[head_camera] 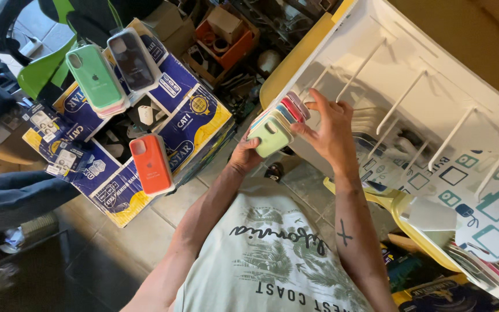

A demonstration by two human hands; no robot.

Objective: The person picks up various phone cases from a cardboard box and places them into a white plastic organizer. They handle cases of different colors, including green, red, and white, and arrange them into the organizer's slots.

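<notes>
Both my hands hold a fanned stack of phone cases (277, 125) in front of a white display board with metal pegs (434, 92). My left hand (244, 155) supports the stack from below, under the pale green case at its front. My right hand (327, 130) grips the stack from the far side, fingers spread over the pink and red cases at its back. The stack also shows blue and orange edges.
A blue and yellow cardboard box (145, 133) stands on the tiled floor at left. On it lie an orange case (151, 163), a mint green stack (95, 78) and a dark case (131, 58). Cluttered boxes (226, 34) lie behind. A dark sleeve (12, 196) reaches in at left.
</notes>
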